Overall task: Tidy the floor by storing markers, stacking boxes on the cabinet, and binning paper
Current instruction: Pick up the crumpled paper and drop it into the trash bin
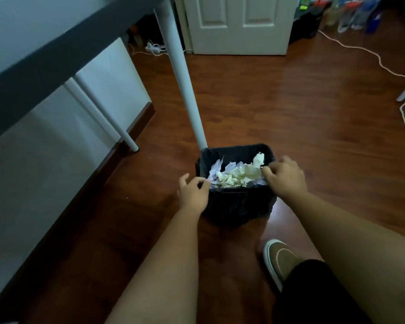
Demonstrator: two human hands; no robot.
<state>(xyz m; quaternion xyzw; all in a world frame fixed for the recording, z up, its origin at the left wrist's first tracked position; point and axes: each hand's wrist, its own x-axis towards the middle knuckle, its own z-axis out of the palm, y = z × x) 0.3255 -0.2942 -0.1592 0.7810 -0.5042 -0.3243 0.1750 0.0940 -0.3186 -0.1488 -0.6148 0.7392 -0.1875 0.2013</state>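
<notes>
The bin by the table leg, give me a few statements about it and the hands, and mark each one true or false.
1. The bin holds crumpled paper. True.
2. The bin is lined with a white bag. False: the liner is dark.
3. The left hand and the right hand are both at the bin's rim. True.
4. The bin stands on top of the table. False: it stands on the wooden floor, next to a white table leg.
5. A shoe shows on the floor on the near side of the bin. True.
6. The white door beyond the bin stands wide open. False: it looks shut.
</notes>
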